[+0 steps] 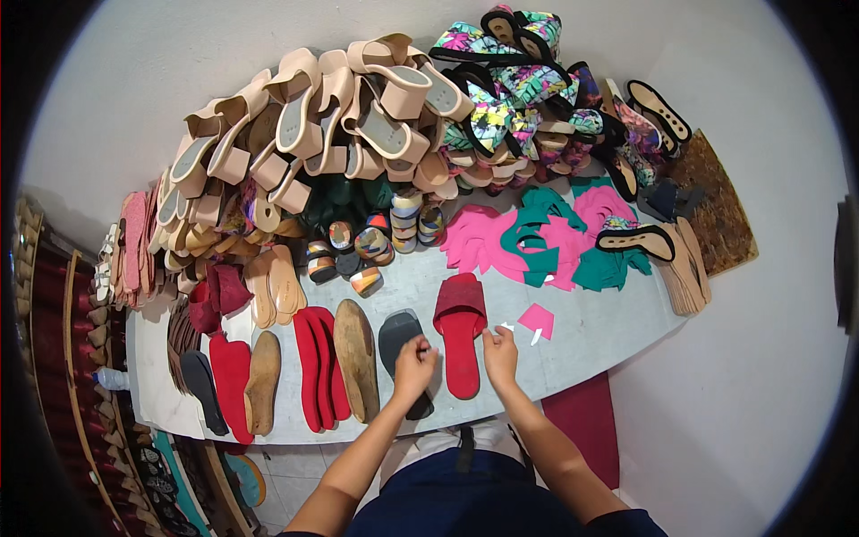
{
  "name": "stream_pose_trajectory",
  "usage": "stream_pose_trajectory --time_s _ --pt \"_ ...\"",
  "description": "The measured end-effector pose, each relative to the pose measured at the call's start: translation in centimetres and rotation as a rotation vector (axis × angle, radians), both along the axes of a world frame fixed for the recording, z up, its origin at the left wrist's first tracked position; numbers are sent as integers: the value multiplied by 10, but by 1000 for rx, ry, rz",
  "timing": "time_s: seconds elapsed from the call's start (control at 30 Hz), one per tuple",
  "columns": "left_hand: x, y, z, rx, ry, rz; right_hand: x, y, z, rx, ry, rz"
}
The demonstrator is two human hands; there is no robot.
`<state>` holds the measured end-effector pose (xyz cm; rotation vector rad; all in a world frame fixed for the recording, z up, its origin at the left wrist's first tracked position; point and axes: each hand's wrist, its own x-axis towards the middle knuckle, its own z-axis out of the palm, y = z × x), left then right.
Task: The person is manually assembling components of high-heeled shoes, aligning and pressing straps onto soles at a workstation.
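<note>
A red slipper [462, 362] with a wide textured strap lies on the table in front of me, between my hands. My left hand [415, 367] is over a black shoe sole [400, 328] left of the slipper; its fingers are curled together, and whatever they may hold is hidden. Close to the slipper's right edge is my right hand [500, 356], its thumb and bent fingers slightly apart, with no held thing visible. A small white scrap [506, 326] shows by its fingertips. Left of the black sole lie a wooden shoe last [355, 362] and several red insoles [313, 367].
Beige heeled sandals [300, 107] and colourful patterned sandals [501, 103] are piled along the wall. Pink and green cut pieces [546, 237] lie at the back right. A second last [262, 385] and another red insole [232, 385] are at the left. A brown board [711, 206] stands far right.
</note>
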<state>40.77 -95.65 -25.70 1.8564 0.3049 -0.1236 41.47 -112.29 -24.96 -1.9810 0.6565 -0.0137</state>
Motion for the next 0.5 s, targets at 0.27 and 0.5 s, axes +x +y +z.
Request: stream_pose_trajectory --time_s 0.27,0.5 --pt "47 -26 16 240 -64 0 25 -13 -18 263 77 45" --pt "52 -20 -2 45 82 47 33 -15 -16 430 194 122"
